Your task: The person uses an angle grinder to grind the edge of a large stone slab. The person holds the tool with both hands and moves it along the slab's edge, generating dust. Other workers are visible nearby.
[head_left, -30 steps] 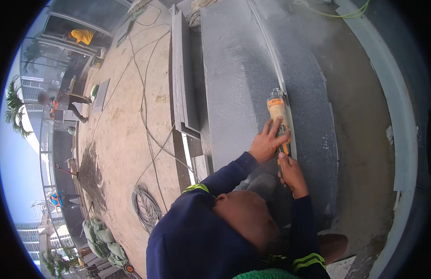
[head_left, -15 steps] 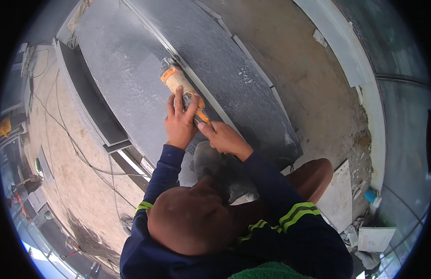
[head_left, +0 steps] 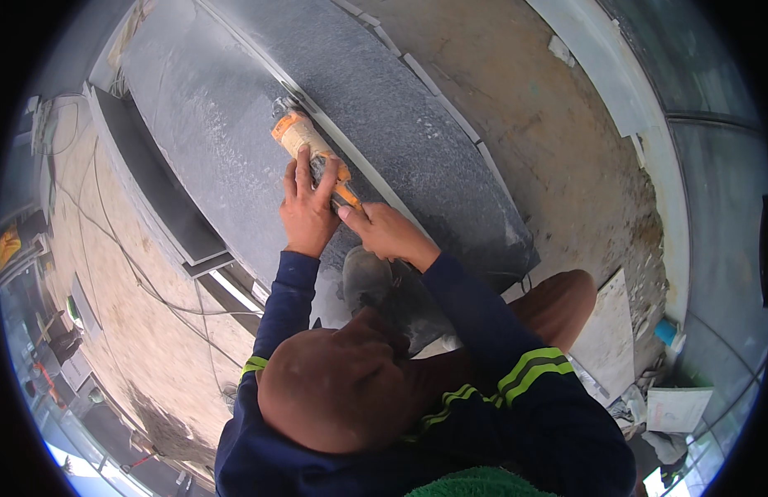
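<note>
An orange angle grinder [head_left: 299,134], its body wrapped in pale tape, lies along a long light strip [head_left: 369,178] on a large dark grey slab [head_left: 210,166]. My left hand [head_left: 310,217] is on the grinder's body from above, fingers curled over it. Just behind it, my right hand [head_left: 390,232] grips the rear end of the tool. Pale dust hangs near the grinder's head, whose disc I cannot make out clearly. A dusty grey shoe tip [head_left: 367,273] rests on the slab below my hands.
Left of the slab is a dark channel-shaped piece [head_left: 164,186], with loose cables [head_left: 144,277] over the dusty ground. Narrow offcuts [head_left: 450,103] lie along the slab's right edge. Farther right are a pale board [head_left: 607,340], a blue cup-like object [head_left: 666,333] and glass panels [head_left: 723,199].
The grinder and both hands have moved slightly forward and left in the picture, along the light strip. Both hands keep the same hold.
</note>
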`<state>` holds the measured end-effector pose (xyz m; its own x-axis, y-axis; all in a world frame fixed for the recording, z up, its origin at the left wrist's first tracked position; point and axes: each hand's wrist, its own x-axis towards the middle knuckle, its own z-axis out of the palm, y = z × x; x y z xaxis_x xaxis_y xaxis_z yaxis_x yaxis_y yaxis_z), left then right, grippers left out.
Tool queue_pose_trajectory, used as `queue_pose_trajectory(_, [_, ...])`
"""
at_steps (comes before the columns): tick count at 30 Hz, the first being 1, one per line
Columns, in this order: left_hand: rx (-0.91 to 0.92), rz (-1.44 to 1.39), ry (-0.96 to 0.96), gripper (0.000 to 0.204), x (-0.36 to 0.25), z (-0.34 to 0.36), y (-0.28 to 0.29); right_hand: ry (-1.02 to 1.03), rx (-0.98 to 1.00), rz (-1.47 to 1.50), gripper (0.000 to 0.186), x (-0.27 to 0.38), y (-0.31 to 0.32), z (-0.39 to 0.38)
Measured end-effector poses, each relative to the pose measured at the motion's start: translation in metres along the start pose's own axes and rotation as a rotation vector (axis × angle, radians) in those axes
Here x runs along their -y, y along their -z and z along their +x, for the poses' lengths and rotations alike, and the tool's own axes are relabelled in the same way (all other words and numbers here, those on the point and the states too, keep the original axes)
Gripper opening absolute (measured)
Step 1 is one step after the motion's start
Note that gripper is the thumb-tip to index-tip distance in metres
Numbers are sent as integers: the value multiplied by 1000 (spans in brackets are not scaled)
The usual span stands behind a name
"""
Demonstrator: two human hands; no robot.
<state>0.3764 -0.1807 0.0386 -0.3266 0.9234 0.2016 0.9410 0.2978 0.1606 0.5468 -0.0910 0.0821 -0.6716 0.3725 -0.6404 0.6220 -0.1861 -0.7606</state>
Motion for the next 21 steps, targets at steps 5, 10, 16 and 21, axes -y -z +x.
queue_pose_trajectory(5, [-23,-17,-56,83,27,24,-8,-48,27,54,65,12,0,31])
queue_pose_trajectory(10, [-15,-4,-39,86,18,9,-9,-30,7,49,64,0,-4,20])
queue_pose_trajectory(16, [4,-36,-28,82,-3,-8,2,-75,33,32,63,-3,-2,-8])
queue_pose_trajectory(21, [2,-33,-25,80,-13,-15,5,-51,13,53,63,-14,-4,-19])
